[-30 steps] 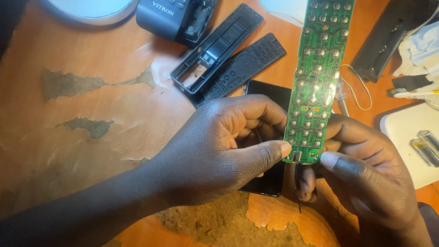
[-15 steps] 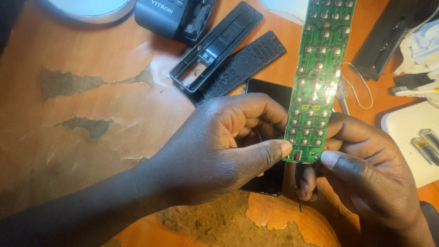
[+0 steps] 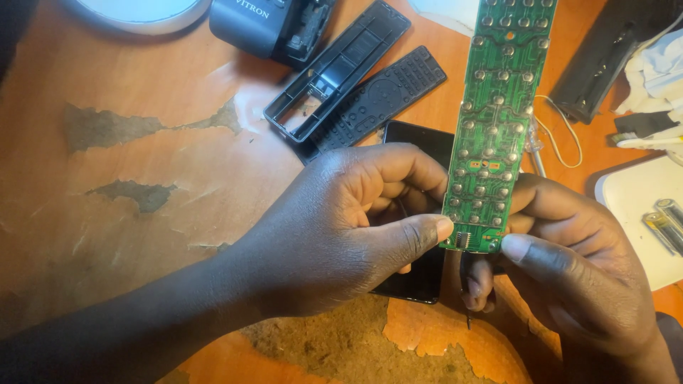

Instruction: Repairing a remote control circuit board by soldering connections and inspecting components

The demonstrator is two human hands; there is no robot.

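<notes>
Worn orange bench (image 3: 142, 178), veneer peeling. Left hand (image 3: 341, 227) and right hand (image 3: 569, 284) both pinch the green circuit board (image 3: 498, 121) by its bottom edge — raised upright, contact side toward the camera, prob. for inspection. Black remote shell (image 3: 341, 67) lies beyond.

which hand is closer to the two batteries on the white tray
Right. The right hand holds the green circuit board just left of the batteries; the left hand is farther off, beyond the board.
</notes>
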